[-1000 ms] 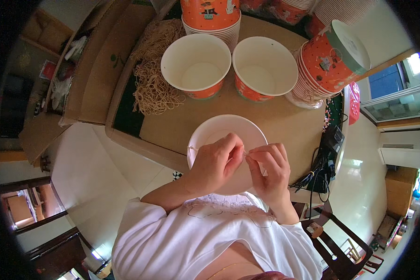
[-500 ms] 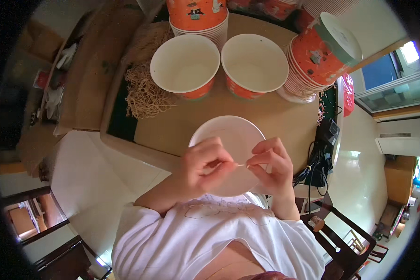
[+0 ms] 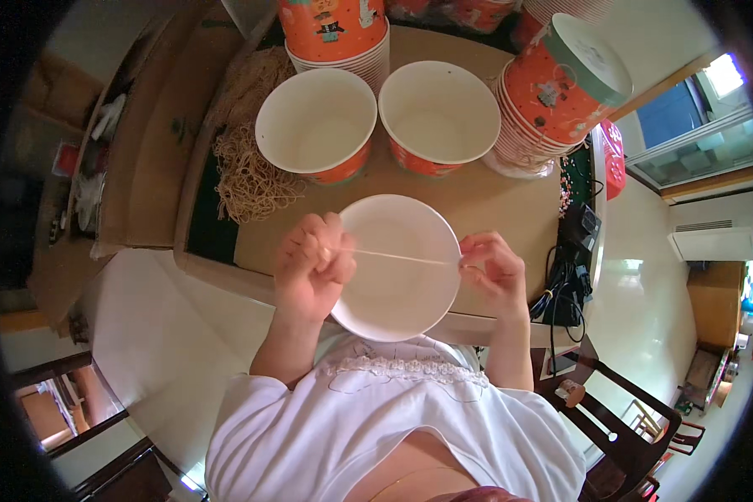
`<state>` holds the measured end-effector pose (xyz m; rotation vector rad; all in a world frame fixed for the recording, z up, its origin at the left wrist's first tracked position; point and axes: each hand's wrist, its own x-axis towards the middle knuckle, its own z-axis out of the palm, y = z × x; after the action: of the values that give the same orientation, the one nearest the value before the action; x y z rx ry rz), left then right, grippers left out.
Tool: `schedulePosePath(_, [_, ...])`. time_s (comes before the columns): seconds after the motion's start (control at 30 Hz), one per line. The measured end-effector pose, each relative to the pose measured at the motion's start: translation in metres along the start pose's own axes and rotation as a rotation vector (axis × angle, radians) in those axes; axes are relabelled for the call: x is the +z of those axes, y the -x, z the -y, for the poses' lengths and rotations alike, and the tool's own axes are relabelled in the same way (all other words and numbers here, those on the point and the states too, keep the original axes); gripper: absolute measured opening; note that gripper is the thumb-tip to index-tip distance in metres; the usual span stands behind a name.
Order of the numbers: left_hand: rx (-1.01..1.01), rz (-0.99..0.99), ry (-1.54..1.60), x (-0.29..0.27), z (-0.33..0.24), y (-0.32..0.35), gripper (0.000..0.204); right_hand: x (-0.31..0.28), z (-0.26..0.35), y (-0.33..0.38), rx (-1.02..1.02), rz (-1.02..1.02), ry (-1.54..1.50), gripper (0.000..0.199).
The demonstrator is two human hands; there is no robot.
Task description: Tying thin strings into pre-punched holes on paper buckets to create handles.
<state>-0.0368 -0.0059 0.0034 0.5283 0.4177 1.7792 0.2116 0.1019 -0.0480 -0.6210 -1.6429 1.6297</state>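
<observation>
A thin pale string is stretched across the mouth of a white-lined paper tub close to my body. My left hand is closed on the string's left end, beside the tub's rim. On the other side my right hand pinches the right end between thumb and fingers. Two more tubs stand beyond, a left one and a right one, both upright with white insides and orange outsides. A tangled heap of beige strings lies left of them.
A stack of orange tubs stands at the back left. Another stack leans upside down at the right. Black cables with an adapter lie at the table's right edge. Brown cardboard covers the tabletop; a dark chair is lower right.
My hands have moved apart from close together over the tub, my left hand going left. The string is now drawn out long and straight between them.
</observation>
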Motion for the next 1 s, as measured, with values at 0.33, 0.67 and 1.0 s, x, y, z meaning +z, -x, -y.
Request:
schedulePosePath(0.33, [0.072, 0.153, -0.735, 0.026, 0.004, 0.006, 0.014, 0.044, 0.072, -0.034, -0.096, 0.279, 0.521, 0.035])
schedulePosePath(0.67, [0.502, -0.304, -1.732, -0.033, -0.013, 0.003, 0.027, 0.051, 0.05, -0.032, -0.059, -0.029, 0.398, 0.017])
schedulePosePath(1.0, [-0.359, -0.389, -0.655, -0.066, -0.005, 0.0, 0.027, 0.048, 0.053, -0.028, 0.136, -0.227, 0.131, 0.011])
